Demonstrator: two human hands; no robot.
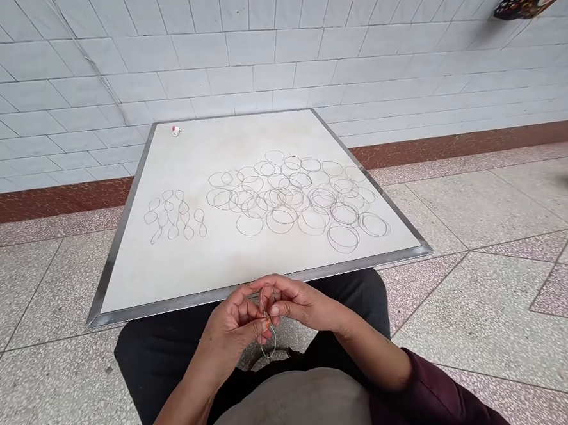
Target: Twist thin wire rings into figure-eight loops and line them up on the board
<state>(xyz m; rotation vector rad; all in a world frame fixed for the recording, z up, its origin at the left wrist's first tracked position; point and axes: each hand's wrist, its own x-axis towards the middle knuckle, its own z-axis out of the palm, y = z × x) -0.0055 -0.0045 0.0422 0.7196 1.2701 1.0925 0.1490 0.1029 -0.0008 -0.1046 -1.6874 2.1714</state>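
Observation:
Over my lap, just off the table's front edge, my left hand [239, 319] pinches a thin wire loop [268, 349] bent into a figure eight. My right hand [291, 301] grips the same wire from the other side, its fingers near the upper lobe and the crossing. The lower lobe hangs free below my fingers. Many round wire rings [281, 220] lie overlapping on the middle and right of the white table [203, 278]. At the left of the tabletop lies a group of wire figure eights [174, 231], some overlapping.
A small white and red object [176, 131] sits near the table's far left corner. The metal table edge [172, 308] runs close in front of my hands. Behind stands a white tiled wall [255, 47]; a dark patterned thing [520, 7] hangs at upper right.

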